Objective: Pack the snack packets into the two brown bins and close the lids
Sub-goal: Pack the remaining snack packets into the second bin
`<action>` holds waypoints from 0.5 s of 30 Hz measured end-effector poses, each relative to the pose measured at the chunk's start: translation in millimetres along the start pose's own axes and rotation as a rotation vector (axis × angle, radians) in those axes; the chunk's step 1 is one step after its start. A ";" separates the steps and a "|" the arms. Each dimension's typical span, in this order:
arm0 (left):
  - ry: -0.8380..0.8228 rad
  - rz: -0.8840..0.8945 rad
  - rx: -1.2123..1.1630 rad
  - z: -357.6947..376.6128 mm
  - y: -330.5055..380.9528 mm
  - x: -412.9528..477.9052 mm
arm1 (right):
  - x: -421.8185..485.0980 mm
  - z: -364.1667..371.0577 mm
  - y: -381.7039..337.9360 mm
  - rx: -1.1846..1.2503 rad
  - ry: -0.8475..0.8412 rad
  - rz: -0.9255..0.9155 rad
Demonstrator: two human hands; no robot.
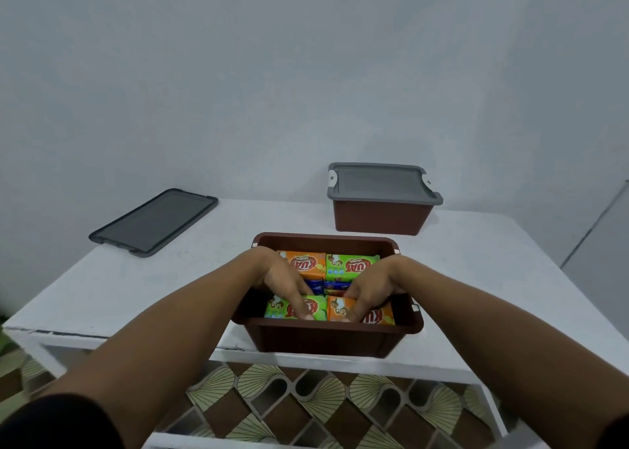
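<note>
Table [136, 278]: white, carrying every item below.

Open bin [323, 341]: brown, at the near edge, centre, lid off. Judged stiff plastic, heavier now that it is filled; best lifted by the rim at both short ends.

Shut bin [381, 217]: brown, far right, well apart from the open bin, with a grey lid [383, 185] seated on it.

Loose lid [153, 222]: grey, flat, far left, well out of reach of either hand as they lay. Judged light and rigid; take it by its long edges.

Left hand [282, 278]: inside the open bin, fingers fairly straight, pressing on the near green packet [282, 309].

Right hand [371, 285]: inside the open bin, fingers curled over the left end of the near orange packet [377, 316], apparently gripping it.

Packets: a far orange packet [306, 265] and a far green packet [352, 266] lay side by side beyond the fingers, with blue packets [315, 285] lower down between the rows, partly hidden by both hands. Judged light, soft, glossy and crushable; press them flat rather than squeeze.
</note>
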State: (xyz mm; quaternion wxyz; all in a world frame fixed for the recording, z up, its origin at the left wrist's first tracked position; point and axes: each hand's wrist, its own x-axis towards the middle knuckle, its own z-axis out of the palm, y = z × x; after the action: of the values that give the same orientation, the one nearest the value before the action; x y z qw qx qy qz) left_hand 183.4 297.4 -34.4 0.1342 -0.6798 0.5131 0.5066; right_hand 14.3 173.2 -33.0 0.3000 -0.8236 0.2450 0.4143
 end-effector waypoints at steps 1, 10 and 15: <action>-0.001 -0.003 0.004 0.0 0.3 -0.5 | -0.3 0.5 -0.2 0.003 0.002 0.003; 0.014 0.026 0.003 1.3 -1.8 1.5 | 0.2 0.4 -0.7 0.012 0.008 0.001; 0.059 0.159 -0.097 -2.1 -1.1 -10.3 | -4.6 -7.1 -4.6 0.081 -0.043 -0.067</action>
State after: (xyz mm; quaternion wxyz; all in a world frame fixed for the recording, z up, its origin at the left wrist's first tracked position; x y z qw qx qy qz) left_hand 185.9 302.1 -25.3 0.0453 -0.6572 0.5440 0.5198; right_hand 18.6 172.2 -24.5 0.3519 -0.8095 0.2272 0.4114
